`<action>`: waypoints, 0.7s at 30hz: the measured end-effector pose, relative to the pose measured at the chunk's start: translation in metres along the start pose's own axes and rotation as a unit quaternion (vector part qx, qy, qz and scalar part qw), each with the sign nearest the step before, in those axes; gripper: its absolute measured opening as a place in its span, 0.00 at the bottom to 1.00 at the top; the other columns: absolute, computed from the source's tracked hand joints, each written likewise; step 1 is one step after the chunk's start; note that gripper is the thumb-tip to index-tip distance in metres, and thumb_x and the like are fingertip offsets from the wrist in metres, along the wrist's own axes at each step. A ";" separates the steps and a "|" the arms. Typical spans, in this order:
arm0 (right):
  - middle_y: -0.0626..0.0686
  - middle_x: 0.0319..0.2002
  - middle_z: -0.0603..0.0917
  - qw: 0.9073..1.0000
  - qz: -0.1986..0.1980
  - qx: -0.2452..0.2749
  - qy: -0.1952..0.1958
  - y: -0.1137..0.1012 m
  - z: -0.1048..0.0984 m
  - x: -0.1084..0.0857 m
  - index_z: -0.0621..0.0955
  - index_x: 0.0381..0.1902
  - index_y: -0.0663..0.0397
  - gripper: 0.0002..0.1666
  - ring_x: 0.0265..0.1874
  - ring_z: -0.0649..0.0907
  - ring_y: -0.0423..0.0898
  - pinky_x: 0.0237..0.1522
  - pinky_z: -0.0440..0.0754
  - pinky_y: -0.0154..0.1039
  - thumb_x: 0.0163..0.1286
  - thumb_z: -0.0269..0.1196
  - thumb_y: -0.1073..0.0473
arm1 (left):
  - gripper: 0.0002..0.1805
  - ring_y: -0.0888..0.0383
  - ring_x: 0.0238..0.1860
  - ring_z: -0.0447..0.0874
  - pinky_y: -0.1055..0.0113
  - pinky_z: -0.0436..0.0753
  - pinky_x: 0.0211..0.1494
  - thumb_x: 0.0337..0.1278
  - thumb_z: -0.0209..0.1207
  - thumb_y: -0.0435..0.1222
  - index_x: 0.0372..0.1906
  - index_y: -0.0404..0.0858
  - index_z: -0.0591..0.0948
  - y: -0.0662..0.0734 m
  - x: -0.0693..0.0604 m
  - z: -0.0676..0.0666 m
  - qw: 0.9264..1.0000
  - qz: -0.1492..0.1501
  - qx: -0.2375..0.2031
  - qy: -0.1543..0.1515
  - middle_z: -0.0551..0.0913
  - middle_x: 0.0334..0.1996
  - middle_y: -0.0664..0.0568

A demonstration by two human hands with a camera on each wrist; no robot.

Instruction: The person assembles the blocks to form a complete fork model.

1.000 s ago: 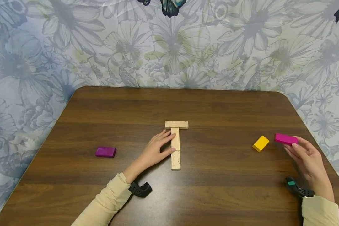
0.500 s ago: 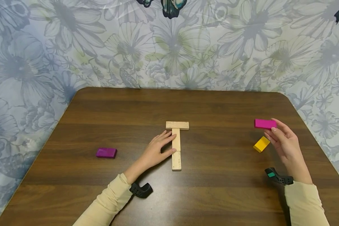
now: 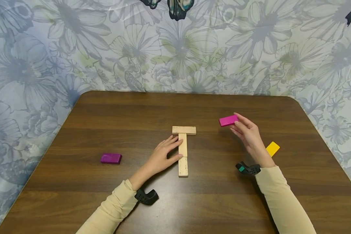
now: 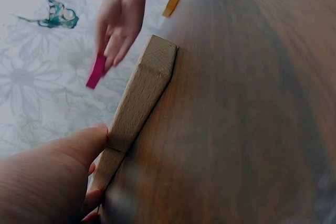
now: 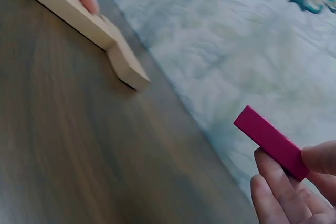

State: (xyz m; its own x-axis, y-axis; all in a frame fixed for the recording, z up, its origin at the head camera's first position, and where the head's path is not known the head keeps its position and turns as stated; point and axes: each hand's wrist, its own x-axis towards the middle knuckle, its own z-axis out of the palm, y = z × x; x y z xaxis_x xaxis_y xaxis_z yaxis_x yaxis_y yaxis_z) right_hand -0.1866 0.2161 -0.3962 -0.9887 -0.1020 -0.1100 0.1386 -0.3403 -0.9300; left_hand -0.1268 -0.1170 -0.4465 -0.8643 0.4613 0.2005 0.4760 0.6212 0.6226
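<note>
We saw a brown, wood-grained bench [image 3: 134, 112] with rounded far corners. On it, three pale blocks [image 3: 184, 130] formed a T, two end to end and one across their far end. To our left lay a purple block [image 3: 111, 158]; to our right, a partly hidden yellow block [image 3: 273, 148].

- Plain blocks [image 3: 183, 167]: bare pale wood, matt, fine grain, dark flecks
- Magenta block [image 3: 227, 120]: smooth, coloured coat, slight sheen
- Purple block [image 3: 110, 158]: smooth, faintly glossy
- Tabletop [image 3: 222, 201]: smooth brown wood grain, glossy where light strikes
- Sleeves [image 3: 109, 208]: soft, matt, creased cloth
- Wristbands [image 3: 147, 197]: black, plastic-looking
</note>
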 end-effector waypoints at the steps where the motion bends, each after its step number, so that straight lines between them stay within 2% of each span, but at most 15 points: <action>1: 0.50 0.46 0.80 1.000 0.005 -0.011 0.000 0.004 0.006 0.004 0.60 0.69 0.66 0.33 0.39 0.83 0.43 0.53 0.68 0.44 0.69 0.57 0.65 | 0.31 0.50 0.70 0.51 0.51 0.51 0.68 0.61 0.58 0.47 0.67 0.43 0.68 0.000 0.000 0.000 1.000 0.000 0.000 0.000 0.63 0.66 0.44; 7: 0.50 0.45 0.79 0.998 0.029 -0.058 0.000 0.023 0.033 0.027 0.64 0.68 0.64 0.29 0.38 0.83 0.42 0.54 0.71 0.43 0.71 0.54 0.65 | 0.31 0.49 0.69 0.51 0.50 0.51 0.67 0.61 0.59 0.46 0.67 0.42 0.69 0.001 0.000 -0.001 1.000 0.004 0.000 0.003 0.64 0.66 0.43; 15: 0.51 0.43 0.80 0.993 0.042 -0.113 0.015 0.039 0.054 0.052 0.69 0.65 0.60 0.24 0.35 0.82 0.42 0.49 0.76 0.40 0.72 0.52 0.65 | 0.31 0.49 0.69 0.52 0.50 0.51 0.67 0.61 0.59 0.47 0.67 0.41 0.69 0.001 0.000 -0.001 1.000 0.006 0.004 0.002 0.64 0.66 0.43; 21: 0.61 0.52 0.76 0.986 0.026 -0.162 0.009 0.043 0.062 0.059 0.70 0.64 0.61 0.23 0.38 0.81 0.45 0.47 0.78 0.39 0.72 0.51 0.67 | 0.31 0.50 0.69 0.51 0.51 0.51 0.68 0.61 0.58 0.47 0.66 0.42 0.69 0.001 0.000 0.000 1.000 0.004 0.004 0.002 0.64 0.66 0.44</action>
State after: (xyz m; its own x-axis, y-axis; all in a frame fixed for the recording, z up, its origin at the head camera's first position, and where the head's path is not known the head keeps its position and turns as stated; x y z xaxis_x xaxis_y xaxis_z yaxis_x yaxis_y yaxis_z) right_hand -0.2350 0.1375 -0.4209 -0.9820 -0.0939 -0.1636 0.1660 -0.0183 -0.9860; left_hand -0.1263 -0.1167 -0.4460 -0.8612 0.4636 0.2083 0.4840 0.6231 0.6145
